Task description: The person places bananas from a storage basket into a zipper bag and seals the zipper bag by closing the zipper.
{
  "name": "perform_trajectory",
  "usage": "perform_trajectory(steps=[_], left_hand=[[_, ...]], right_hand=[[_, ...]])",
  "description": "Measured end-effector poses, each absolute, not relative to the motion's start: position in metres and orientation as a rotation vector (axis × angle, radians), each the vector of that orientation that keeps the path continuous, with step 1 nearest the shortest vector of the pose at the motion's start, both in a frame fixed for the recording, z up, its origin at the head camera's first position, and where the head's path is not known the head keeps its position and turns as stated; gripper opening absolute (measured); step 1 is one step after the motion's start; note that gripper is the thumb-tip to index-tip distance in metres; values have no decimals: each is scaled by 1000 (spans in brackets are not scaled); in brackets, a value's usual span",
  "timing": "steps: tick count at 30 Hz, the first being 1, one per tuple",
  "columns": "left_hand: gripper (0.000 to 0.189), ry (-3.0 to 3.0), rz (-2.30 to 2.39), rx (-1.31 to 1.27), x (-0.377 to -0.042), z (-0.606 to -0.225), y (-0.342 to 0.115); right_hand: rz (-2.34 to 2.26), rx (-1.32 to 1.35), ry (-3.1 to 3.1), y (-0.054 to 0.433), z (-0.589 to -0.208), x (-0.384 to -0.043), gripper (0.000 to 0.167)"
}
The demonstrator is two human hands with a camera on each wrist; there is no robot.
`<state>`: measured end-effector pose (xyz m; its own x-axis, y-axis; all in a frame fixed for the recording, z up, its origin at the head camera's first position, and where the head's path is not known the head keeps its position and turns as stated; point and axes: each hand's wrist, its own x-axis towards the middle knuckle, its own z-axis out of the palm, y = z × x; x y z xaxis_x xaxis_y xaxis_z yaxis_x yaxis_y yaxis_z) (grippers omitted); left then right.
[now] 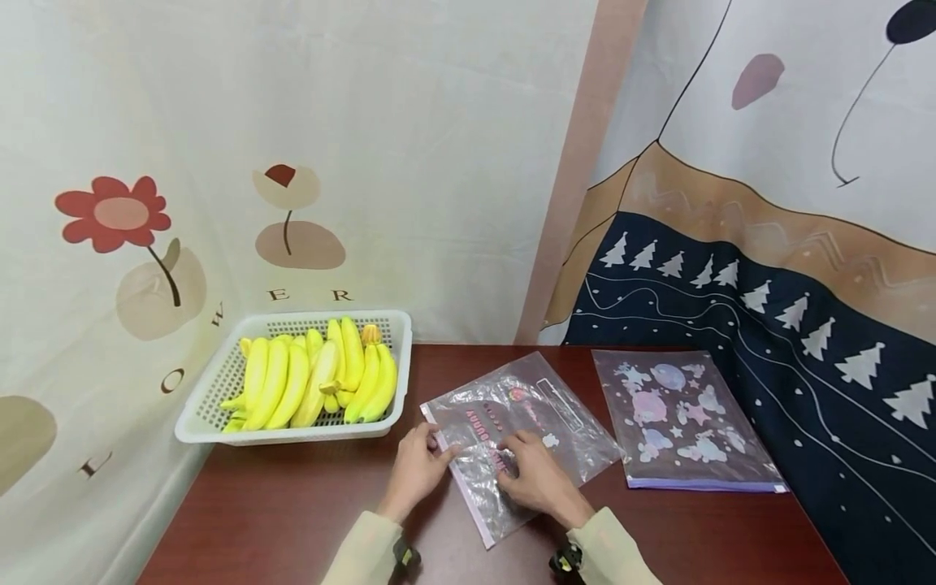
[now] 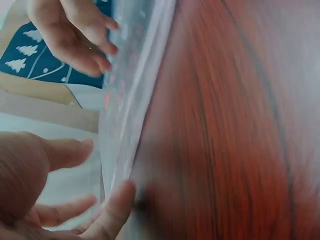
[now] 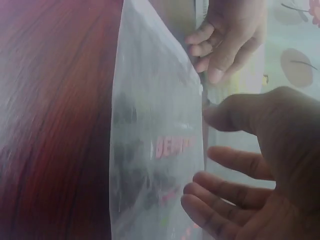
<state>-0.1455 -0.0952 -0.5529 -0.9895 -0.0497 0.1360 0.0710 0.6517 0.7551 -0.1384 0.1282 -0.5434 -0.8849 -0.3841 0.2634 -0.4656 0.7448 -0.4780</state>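
A clear plastic zip bag with pink lettering and a lilac zip strip lies slanted on the table in the head view. My left hand is at the zip edge near its upper left corner, with a gap between thumb and fingers in the left wrist view. Over the printed middle of the bag is my right hand, its fingers loosely bent and spread, gripping nothing visible. The right wrist view shows the bag's surface beside those fingers. Exact fingertip contact is hard to tell.
A white perforated basket of yellow bananas stands at the back left. On the right lies a second clear bag with pastel prints and a purple zip. A patterned cloth hangs behind the brown table.
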Motion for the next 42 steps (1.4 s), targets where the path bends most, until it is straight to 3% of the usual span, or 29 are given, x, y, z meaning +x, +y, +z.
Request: perform_trajectory(steps=[8,10,15,24,28,35,42], left_hand=[[44,-2647,-1925,375,-134,-550,-98],[35,-2634,-2017,398,-135,-549,-99],[15,-2658,-2148,384,-135,-552,-100],[14,-2677,-2167,305,-136,-553,-96],[16,-2708,-2080,234,-137,-554,-93],[15,-2670,-2024,66,-138,-553,-92],[12,-2692,-1876,69,-135,-555,-92]], right_hand=[[717,846,-2835,107,-547,-142,31],[701,843,-2845,104,-547,-143,31],[635,770,-2913,96,-544,-140,38],[501,700,-2955,83,-540,-137,47],[518,637,-2954,80,-539,-136,43],[546,498,-2921,74,-539,-137,19],[786,408,-2889,74,-540,-139,31]])
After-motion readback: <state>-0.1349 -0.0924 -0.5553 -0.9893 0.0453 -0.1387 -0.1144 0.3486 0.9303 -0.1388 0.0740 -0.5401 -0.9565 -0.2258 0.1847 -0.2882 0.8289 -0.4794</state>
